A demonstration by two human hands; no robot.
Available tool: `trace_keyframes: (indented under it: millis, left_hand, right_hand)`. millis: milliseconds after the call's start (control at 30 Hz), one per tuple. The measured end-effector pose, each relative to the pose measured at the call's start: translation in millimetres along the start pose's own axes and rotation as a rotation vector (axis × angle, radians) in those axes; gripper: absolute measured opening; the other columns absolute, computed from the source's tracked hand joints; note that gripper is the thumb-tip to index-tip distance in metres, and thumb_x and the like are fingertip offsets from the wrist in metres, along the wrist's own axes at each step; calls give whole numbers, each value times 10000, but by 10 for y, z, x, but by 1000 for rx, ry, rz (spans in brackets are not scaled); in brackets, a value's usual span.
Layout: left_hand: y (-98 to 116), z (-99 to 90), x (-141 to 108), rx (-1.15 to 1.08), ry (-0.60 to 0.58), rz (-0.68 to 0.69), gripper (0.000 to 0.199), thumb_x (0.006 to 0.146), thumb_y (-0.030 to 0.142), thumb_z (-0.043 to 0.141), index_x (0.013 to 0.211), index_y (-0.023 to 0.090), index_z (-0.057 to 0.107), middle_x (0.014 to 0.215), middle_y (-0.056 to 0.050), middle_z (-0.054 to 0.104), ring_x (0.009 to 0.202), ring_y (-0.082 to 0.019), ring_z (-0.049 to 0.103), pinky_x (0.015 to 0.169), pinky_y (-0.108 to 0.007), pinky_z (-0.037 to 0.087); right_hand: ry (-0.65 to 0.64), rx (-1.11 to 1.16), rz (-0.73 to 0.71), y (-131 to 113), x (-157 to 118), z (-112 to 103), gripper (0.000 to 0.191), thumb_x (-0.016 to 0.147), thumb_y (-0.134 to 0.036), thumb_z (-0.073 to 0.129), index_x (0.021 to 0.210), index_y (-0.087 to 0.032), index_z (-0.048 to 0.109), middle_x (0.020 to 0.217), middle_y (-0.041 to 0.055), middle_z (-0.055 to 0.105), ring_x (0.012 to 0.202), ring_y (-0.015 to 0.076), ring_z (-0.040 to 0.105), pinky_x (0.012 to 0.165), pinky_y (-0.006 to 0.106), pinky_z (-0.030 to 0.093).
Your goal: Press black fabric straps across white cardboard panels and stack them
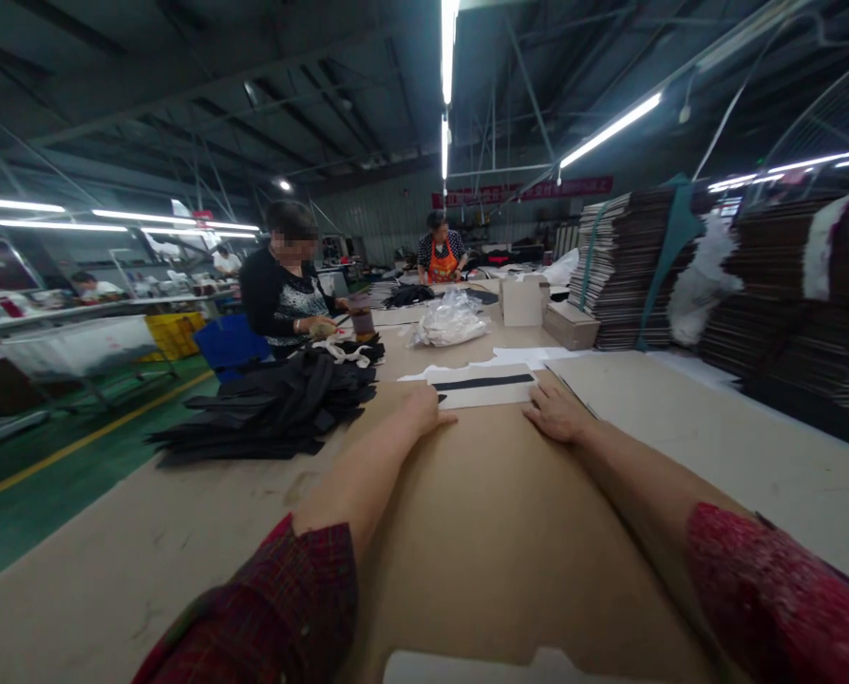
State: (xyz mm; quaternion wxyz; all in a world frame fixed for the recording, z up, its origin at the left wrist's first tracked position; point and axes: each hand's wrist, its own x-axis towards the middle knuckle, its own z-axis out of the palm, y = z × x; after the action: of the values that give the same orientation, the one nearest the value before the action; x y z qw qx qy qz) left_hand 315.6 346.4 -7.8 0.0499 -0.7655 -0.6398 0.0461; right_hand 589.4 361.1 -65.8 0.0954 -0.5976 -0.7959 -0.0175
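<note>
A white card (496,392) lies across the brown board (467,513) in front of me, with a long black strip (485,382) along it. My left hand (426,410) rests at the card's left end, thumb stretched out over the board; its other fingers are partly hidden. A small dark tip shows beside those fingers. At the card's right end, my right hand (558,412) lies with its fingers apart, touching the board and the card's edge. I cannot see either hand gripping anything.
Black fabric pieces (268,404) are piled on the left. Beyond the card are a crumpled clear plastic bag (453,318) and cardboard boxes (524,302). Tall stacked sheets (613,271) stand right. A co-worker (289,285) is at the left edge; another person (442,252) is farther back.
</note>
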Motion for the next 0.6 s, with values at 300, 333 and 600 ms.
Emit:
trace_keyframes:
  millis: [300,333,600]
  left_hand:
    - [143,-587,-1780,128,-244,279,237,857,162,552,1021,131,720,1045,-188,718,1036,-345,670,882,-427,532]
    - [180,-567,-2032,127,-288,312,239,845,132,551,1011,142,723,1013,-172,728,1006,-329,682,862,-409,541]
    - [404,-190,-3218,144,-330,370,427,861,39,452,1268,78,574,1231,-222,640,1087,-330,661,889,-439,555]
  right_hand:
    - [-164,208,-50,-306,-2304,-825,340,965,-370,358,808,-219,618,818,57,705,736,182,637,714,294,456]
    - [-178,226,-29,-366,-2620,-888,379,972,-423,347,774,-226,603,772,47,694,689,178,626,674,295,453]
    - [19,167,78,-793,-4063,-636,536,996,-474,344,1291,-123,621,1401,154,580,1319,289,524,1149,471,388]
